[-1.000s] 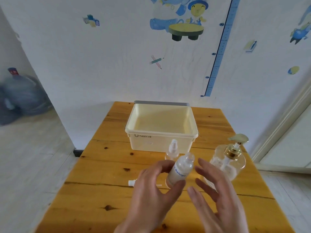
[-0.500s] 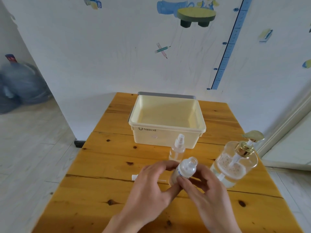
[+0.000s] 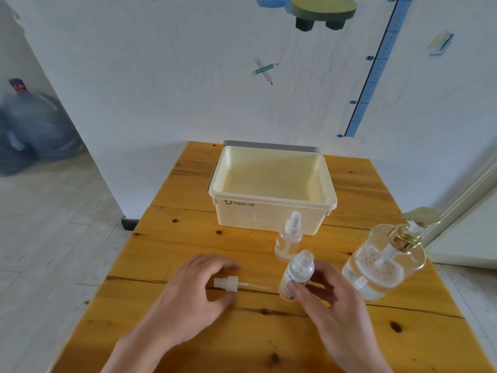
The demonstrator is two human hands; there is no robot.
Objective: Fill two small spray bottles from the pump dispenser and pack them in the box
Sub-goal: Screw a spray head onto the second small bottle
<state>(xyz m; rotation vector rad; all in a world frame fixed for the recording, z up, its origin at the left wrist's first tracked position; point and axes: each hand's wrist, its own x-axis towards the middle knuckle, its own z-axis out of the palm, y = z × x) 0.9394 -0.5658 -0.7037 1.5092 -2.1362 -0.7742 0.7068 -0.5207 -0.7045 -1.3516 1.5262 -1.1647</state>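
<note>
My right hand [image 3: 330, 297] grips a small uncapped spray bottle [image 3: 297, 274] with blue lettering, tilted slightly. Its white spray head with dip tube [image 3: 231, 284] lies flat on the wooden table [image 3: 166, 251]. My left hand [image 3: 193, 292] curves around that spray head, fingers apart, thumb and fingers either side of it, and I cannot tell whether they touch it. A second small spray bottle [image 3: 289, 239], capped, stands upright just behind the held one. The clear pump dispenser [image 3: 384, 262] with gold collar stands at the right. The cream plastic box [image 3: 271, 189] sits open behind them.
A grey lid or panel [image 3: 271, 144] shows behind the box. The table's far edge meets a white wall with stickers. A blue water jug [image 3: 32, 122] sits on the floor at the far left. A door frame [image 3: 462, 189] is at the right.
The uncapped bottle passed from my left hand to my right. My left hand moved left and down to the spray head lying on the table.
</note>
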